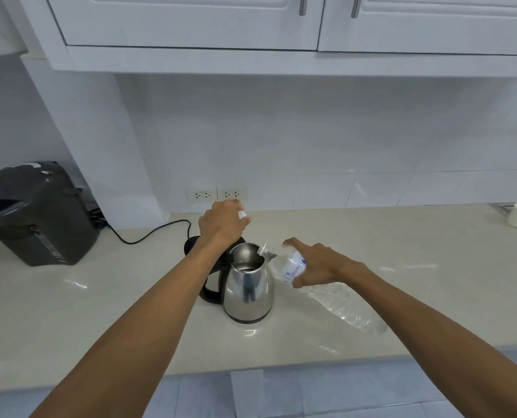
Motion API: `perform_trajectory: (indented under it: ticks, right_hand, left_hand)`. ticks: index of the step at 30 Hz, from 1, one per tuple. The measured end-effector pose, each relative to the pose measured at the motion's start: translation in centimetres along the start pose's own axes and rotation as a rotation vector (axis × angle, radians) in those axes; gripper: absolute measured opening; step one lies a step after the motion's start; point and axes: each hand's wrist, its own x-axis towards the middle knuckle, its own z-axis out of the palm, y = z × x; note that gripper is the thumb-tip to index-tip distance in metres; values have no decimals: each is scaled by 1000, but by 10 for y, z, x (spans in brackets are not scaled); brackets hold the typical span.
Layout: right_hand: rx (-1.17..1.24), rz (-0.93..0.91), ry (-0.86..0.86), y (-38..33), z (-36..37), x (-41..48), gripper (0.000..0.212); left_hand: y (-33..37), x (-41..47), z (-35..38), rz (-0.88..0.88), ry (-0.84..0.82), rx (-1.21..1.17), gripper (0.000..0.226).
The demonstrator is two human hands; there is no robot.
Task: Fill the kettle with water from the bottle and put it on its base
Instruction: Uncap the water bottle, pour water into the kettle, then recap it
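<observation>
Both forearms reach in from the near edge of the table (70,297), and the kettle (248,292) stands between them, about midway across the table and a little nearer its front edge than the wall. Its lid is open, the steel inside shows, and its black handle points left. The right hand (317,265) is closed around the upper part of the clear bottle (320,286), forefinger lifted off it, tipping the bottle so that its neck points at the kettle mouth while its bottom trails back toward the near right. The neck hovers just at the rim rather than well over the opening, so my worry is that water runs down the outside of the steel wall or onto the table. The thin plastic looks crumpled too, and a squeeze could send out a sudden gush. The left hand (222,224) is raised behind the kettle, curled around a small white thing, probably the bottle cap (241,214), so nothing steadies the kettle; a knock from the bottle neck could shift or tip it. Beneath that wrist lies the black base (191,244), close behind the kettle, with its cord (148,235) trailing toward the left rear. Spilled water reaching the base would be the more serious slip. Whether the kettle holds any water yet, I cannot tell.
</observation>
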Motion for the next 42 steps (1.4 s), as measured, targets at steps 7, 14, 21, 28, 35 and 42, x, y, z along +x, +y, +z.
perform_trajectory:
  ticks: [7, 14, 21, 28, 35, 42]
  right_hand:
    - [-94, -9, -29, -6, -11, 8, 93]
    - [-163, 5, -73, -7, -11, 9, 91]
    - [-219, -7, -85, -14, -18, 11, 91]
    - [-248, 0, -103, -13, -23, 12, 93]
    - [-259, -10, -103, -14, -25, 12, 93]
    - [-257, -15, -91, -16, -26, 13, 93]
  left_hand:
    - [-20, -2, 7, 8, 17, -157, 24]
    - [-31, 0, 1, 8, 51, -191, 26]
    - [-36, 0, -3, 5, 64, -190, 26]
    - [-37, 1, -8, 10, 78, -193, 27]
    - [-37, 1, -7, 13, 69, -204, 26]
    - [-37, 1, -5, 23, 57, -216, 29]
